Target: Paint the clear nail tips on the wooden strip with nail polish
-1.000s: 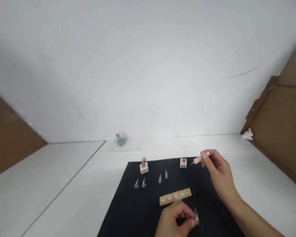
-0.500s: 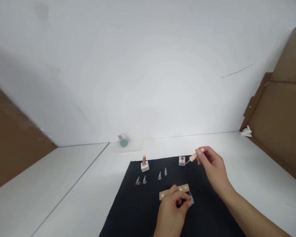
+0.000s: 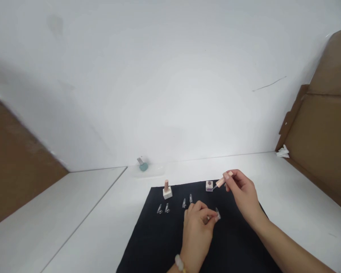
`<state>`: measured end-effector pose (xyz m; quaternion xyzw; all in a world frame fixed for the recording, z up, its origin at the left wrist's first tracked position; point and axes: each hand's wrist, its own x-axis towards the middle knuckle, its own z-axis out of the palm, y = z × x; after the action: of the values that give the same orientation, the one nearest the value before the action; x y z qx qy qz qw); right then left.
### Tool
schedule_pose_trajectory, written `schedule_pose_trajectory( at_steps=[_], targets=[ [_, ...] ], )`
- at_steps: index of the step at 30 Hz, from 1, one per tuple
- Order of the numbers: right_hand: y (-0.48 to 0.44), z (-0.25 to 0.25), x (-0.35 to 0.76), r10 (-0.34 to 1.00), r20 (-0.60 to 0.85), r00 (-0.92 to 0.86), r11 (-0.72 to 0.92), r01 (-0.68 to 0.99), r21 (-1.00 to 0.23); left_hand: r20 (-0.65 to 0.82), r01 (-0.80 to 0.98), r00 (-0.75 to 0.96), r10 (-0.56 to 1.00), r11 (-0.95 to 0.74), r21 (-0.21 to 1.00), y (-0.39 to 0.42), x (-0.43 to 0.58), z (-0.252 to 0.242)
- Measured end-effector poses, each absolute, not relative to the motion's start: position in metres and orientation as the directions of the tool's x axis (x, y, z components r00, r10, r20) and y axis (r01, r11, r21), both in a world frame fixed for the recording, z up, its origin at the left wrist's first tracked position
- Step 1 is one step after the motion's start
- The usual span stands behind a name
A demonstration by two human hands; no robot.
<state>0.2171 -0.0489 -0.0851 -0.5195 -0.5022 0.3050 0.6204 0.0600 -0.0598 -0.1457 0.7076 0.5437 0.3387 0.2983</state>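
My right hand [image 3: 243, 193] pinches the pale peach cap of a nail polish brush [image 3: 221, 182], its bristle end angled down to the left. The brush tip is beside the open nail polish bottle [image 3: 209, 186], near its lower right corner. My left hand [image 3: 198, 227] is closed, thumb and fingers pinching a clear false nail [image 3: 218, 214] over the black cloth [image 3: 159, 235]. Farther left, several clear false nails [image 3: 184, 203] lie in pairs on the cloth. The tan strip with white dots seen earlier is out of sight now.
A second polish bottle [image 3: 167, 193] with a brown-pink cap stands at the cloth's upper left. Behind it, a clear tray [image 3: 150, 173] holds a teal bottle [image 3: 143, 166]. Crumpled white tissue [image 3: 283, 152] lies by the right cardboard panel [image 3: 324, 140].
My left hand has moved up with the false nail, and the tan strip has gone from view. My right hand has shifted slightly left with the brush.
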Motion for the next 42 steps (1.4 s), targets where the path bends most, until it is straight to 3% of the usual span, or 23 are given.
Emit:
schedule_pose_trajectory(
  at_steps=[12, 15, 20, 28, 34, 39, 42],
  targets=[
    [-0.047, -0.086, 0.222, 0.88, 0.327, 0.345, 0.277, 0.187, -0.943, 0.196, 0.6, 0.196, 0.961, -0.275, 0.751, -0.061, 0.044, -0.161],
    [-0.044, -0.087, 0.227, 0.866, 0.336, 0.371, 0.276, 0.205, -0.939, 0.285, 0.567, 0.174, 0.943, -0.332, 0.754, -0.056, 0.035, -0.148],
    [-0.039, -0.097, 0.232, 0.869, 0.358, 0.341, 0.281, 0.256, -0.925, 0.29, 0.664, 0.235, 0.928, -0.371, 0.65, -0.02, 0.04, -0.11],
    [-0.034, -0.112, 0.232, 0.862, 0.411, 0.297, 0.32, 0.31, -0.895, 0.097, 0.799, 0.375, 0.922, -0.375, 0.47, 0.036, 0.082, -0.11],
    [-0.037, -0.11, 0.23, 0.847, 0.42, 0.325, 0.331, 0.296, -0.896, 0.109, 0.758, 0.373, 0.921, -0.371, 0.537, 0.024, 0.077, -0.108],
    [-0.054, -0.1, 0.222, 0.804, 0.455, 0.383, 0.357, 0.301, -0.884, 0.271, 0.649, 0.346, 0.898, -0.437, 0.622, -0.01, 0.057, -0.089],
    [-0.07, -0.092, 0.214, 0.765, 0.553, 0.33, 0.445, 0.35, -0.824, 0.367, 0.556, 0.303, 0.879, -0.476, 0.682, -0.03, 0.041, -0.081]
  ],
)
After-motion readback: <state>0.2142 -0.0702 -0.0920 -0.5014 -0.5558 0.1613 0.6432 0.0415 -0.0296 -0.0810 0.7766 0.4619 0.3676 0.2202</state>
